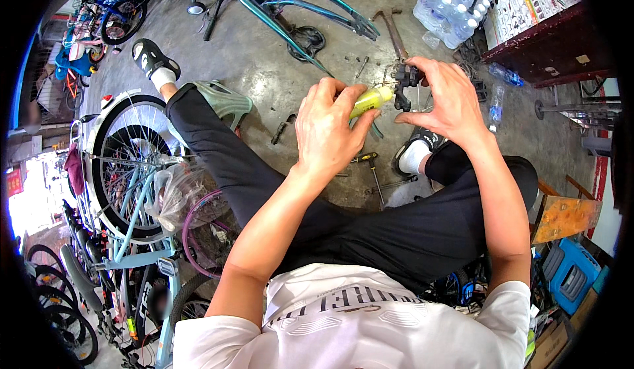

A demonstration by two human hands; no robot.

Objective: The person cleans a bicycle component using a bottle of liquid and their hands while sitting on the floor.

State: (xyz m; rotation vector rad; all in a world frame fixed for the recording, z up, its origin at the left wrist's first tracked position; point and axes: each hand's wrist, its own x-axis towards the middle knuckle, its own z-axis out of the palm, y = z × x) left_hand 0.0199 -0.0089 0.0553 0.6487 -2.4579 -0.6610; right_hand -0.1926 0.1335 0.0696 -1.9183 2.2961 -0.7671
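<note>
My left hand (327,124) is wrapped round a small yellow bottle (371,101), its narrow end tilted toward my right hand. Thumb and fingers of my right hand (450,98) curve around a black bicycle part (404,78) that looks like a derailleur, with the fingertips on its upper end. The bottle's tip is right beside this part; whether they touch I cannot tell. Behind the hands a hammer (394,33) stands out against the concrete floor. Below them, between my feet, lies a tool with a yellow and black handle (367,158).
A teal bicycle frame (290,35) with a crank lies ahead. Shrink-wrapped water bottles (452,12) stand at the far right, near a dark red cabinet (541,45). A pale green plastic stool (228,101) is beside my left leg. Bicycles and a wheel (135,161) crowd the left.
</note>
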